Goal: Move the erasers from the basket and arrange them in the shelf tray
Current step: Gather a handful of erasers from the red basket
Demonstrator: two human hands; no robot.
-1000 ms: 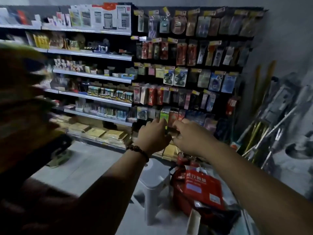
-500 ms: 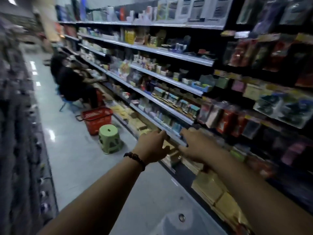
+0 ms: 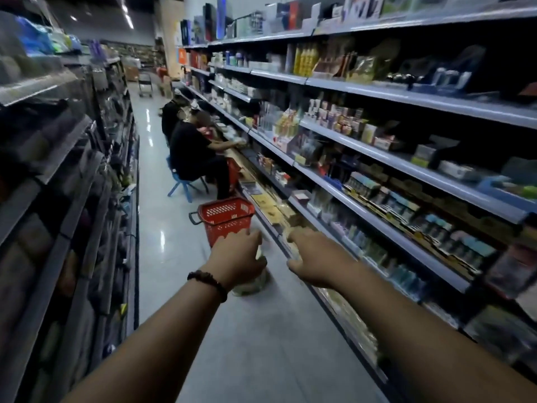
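A red plastic basket (image 3: 225,219) stands on the aisle floor ahead, close to the right shelving; its contents do not show. Both my arms reach forward over the floor. My left hand (image 3: 236,261), with a bead bracelet on the wrist, hovers just in front of the basket, back up, fingers hidden. My right hand (image 3: 315,257) is beside it, near the lower shelf edge, palm down. Nothing shows in either hand. Rows of small boxed items fill the shelf trays (image 3: 377,199) on the right; I cannot pick out erasers.
A pale green stool (image 3: 252,282) sits on the floor under my left hand. People in dark clothes (image 3: 191,152) sit on small blue chairs further down the aisle by the right shelves. Dark shelving (image 3: 72,184) lines the left side. A trolley (image 3: 145,84) stands far back.
The view has swung left from the hanging packs to look down the aisle. My hands, close together at a pack before, have drawn apart and now hover near the red basket.
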